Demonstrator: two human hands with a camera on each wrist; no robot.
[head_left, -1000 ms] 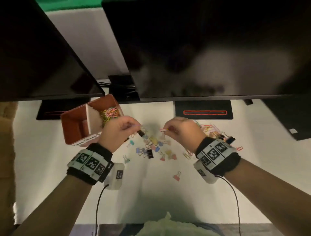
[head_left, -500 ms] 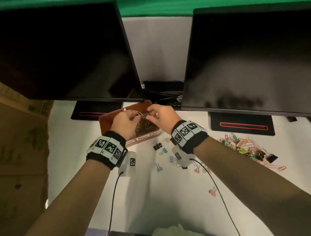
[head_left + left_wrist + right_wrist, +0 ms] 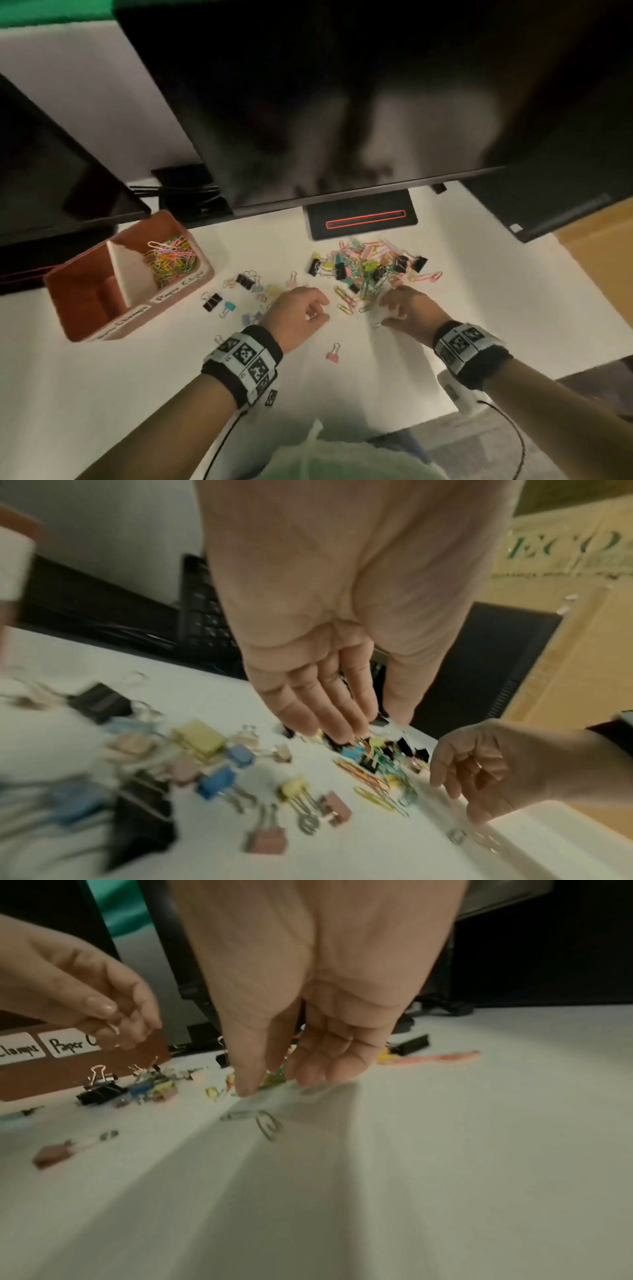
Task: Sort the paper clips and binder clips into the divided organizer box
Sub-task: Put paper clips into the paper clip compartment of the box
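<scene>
Both hands, which half a second ago met over the organizer box, now hover low above the tabletop (image 3: 445,308) in front of the loose clips. Left hand (image 3: 297,317): fingers loosely curled, thumb and forefinger nearly meeting; the right wrist view shows a thin silvery wire at its fingertips (image 3: 113,1031), but whether it grips a clip cannot be told. Right hand (image 3: 409,313): palm down, grip narrow and holding nothing, thumb tip touching the tabletop, fingers just above the near edge of the mixed pile of paper clips and binder clips (image 3: 370,270). Two plain wire paper clips (image 3: 263,1121) lie just before its thumb. Scattered binder clips (image 3: 239,294) lie between the left hand and the organizer box (image 3: 85,325). Its right compartment, labelled "Paper C…", holds coloured paper clips (image 3: 171,260); nothing shows in the visible part of the left one.
</scene>
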